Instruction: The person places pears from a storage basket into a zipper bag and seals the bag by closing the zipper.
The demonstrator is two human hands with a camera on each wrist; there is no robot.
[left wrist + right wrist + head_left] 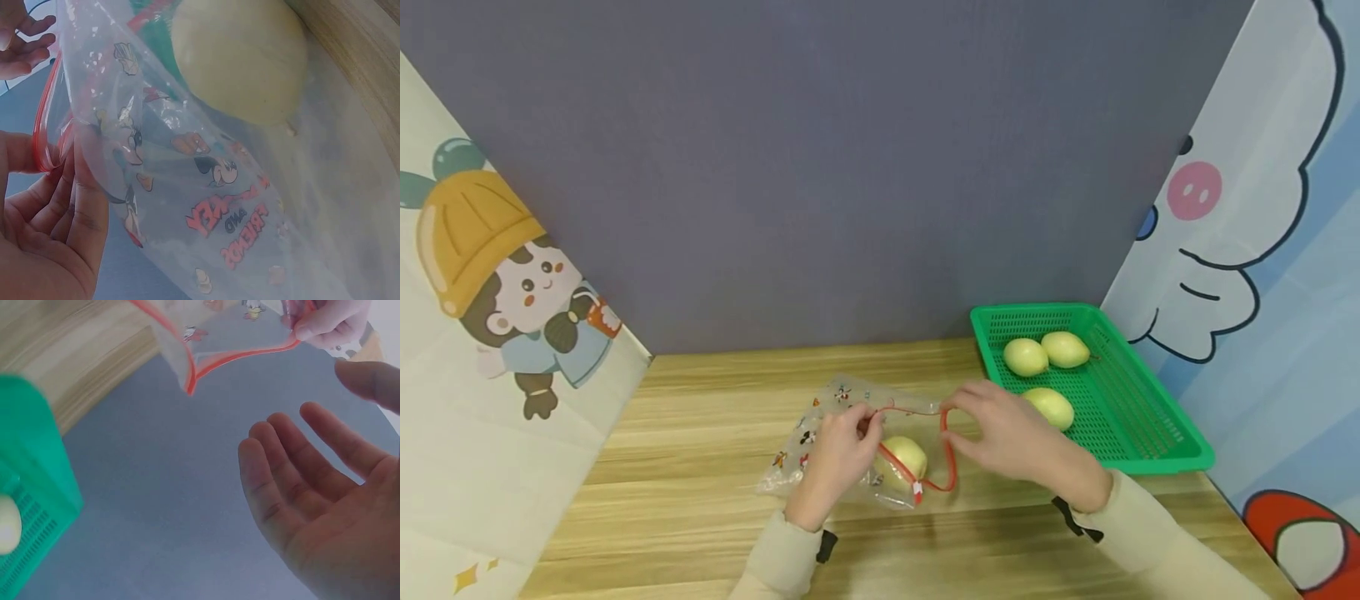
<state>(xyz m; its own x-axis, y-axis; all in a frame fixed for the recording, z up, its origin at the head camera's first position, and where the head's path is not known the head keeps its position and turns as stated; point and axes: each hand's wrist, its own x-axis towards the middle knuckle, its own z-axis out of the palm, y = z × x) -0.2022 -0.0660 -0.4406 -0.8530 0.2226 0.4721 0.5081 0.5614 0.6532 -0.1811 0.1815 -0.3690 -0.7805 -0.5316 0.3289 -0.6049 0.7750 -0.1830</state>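
A clear zip-top bag [823,425] with printed cartoon figures lies on the wooden table, its red zip rim [951,458] spread apart. Inside it rests a pale yellow lemon [906,460], also seen through the plastic in the left wrist view. My left hand [841,450] pinches the rim on the left side between thumb and fingers. On the opposite side, my right hand [1009,429] is close by the rim, fingers loosely bent. The right wrist view shows that hand [325,487] apart from the bag, with nothing held.
To the right stands a green perforated basket [1180,463] with three more pale yellow lemons [1051,408] in it. A grey panel [820,183] rises behind the table [685,433]. Cartoon-printed sheets hang on both sides.
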